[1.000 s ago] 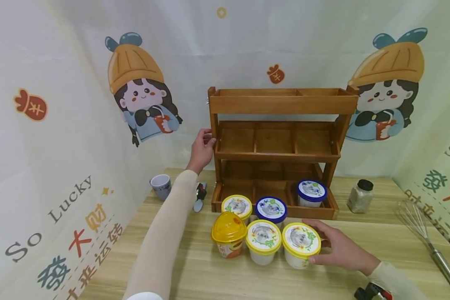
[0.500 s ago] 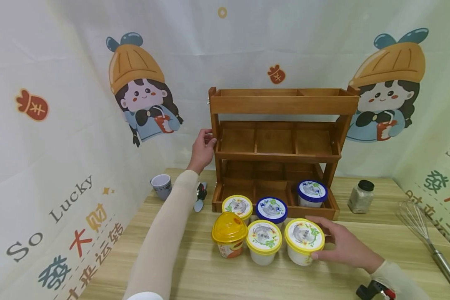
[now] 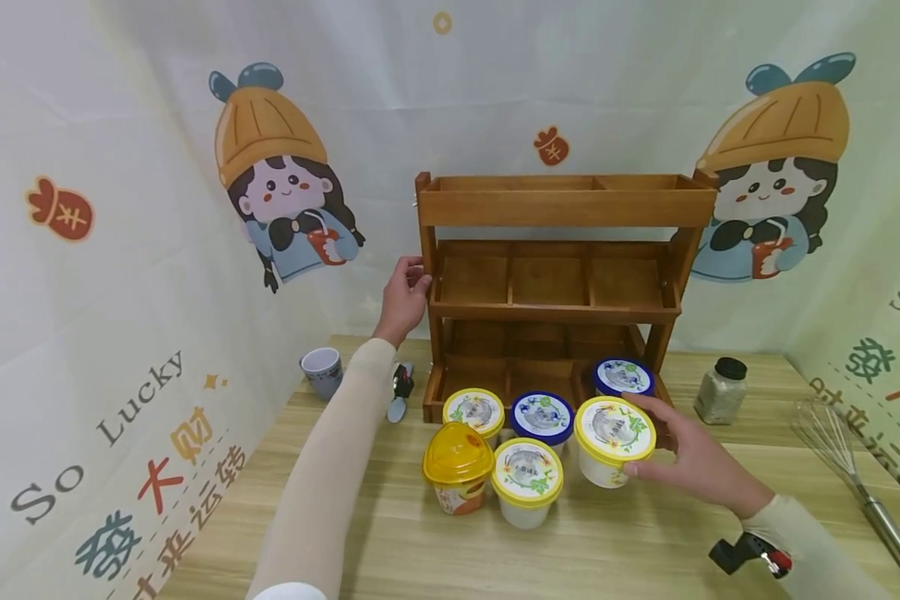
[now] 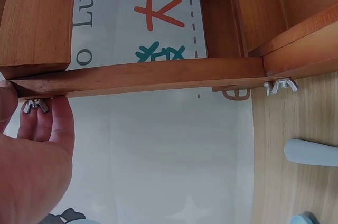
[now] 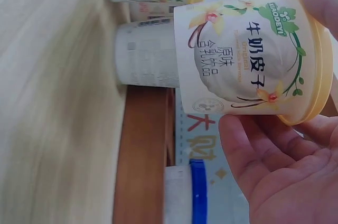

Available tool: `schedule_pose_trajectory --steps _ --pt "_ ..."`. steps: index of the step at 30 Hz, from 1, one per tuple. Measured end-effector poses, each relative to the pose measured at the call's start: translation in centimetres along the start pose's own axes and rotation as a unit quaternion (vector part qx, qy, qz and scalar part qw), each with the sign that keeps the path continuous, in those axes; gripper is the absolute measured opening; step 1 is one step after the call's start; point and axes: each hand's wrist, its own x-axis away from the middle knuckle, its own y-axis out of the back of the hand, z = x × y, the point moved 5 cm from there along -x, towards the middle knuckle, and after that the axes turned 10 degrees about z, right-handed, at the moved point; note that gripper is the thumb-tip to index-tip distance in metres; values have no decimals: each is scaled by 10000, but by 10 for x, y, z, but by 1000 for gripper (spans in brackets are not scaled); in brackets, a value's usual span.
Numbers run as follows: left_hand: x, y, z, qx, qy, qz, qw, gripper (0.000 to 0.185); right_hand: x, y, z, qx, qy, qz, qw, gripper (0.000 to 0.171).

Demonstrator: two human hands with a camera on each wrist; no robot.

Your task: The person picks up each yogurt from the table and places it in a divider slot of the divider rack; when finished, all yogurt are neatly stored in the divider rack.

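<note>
My left hand (image 3: 405, 302) grips the left upright of a brown wooden tiered rack (image 3: 562, 210); in the left wrist view its thumb and fingers sit around the post near a wing nut (image 4: 36, 105). In my right hand (image 3: 701, 461) is a white paper tub with a yellow lid (image 3: 615, 432), held upright in front of the rack's lower right part. The right wrist view shows the tub's flower-printed side (image 5: 240, 57) between thumb and fingers, raised off the table. Behind it, a blue-lidded tub (image 3: 621, 377) stands in the rack's bottom right compartment, partly hidden.
Before the rack stand a yellow-lidded tub (image 3: 474, 410), a blue-lidded tub (image 3: 542, 415), another yellow-lidded tub (image 3: 527, 473) and a cup with a domed orange lid (image 3: 458, 467). A mug (image 3: 322, 373) is at left; a black-capped jar (image 3: 722, 392) and whisk (image 3: 855, 479) are at right.
My right hand has lifted the yellow-lidded tub and moved it slightly right and toward the rack, now overlapping the blue-lidded tub there. My left hand stays on the upright.
</note>
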Motion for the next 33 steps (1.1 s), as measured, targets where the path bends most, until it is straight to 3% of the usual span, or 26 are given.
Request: schedule_pose_trajectory --steps 9,19,33 --pt "0 5 2 258 189 32 9995 36 -11 6 9 -63 109 -203 9997 93" --pt "0 12 2 412 482 86 9980 43 -37 12 12 83 -121 -399 9991 98" --pt "-2 9 7 540 441 110 9975 41 -74 17 8 -265 -232 -497 9981 97"
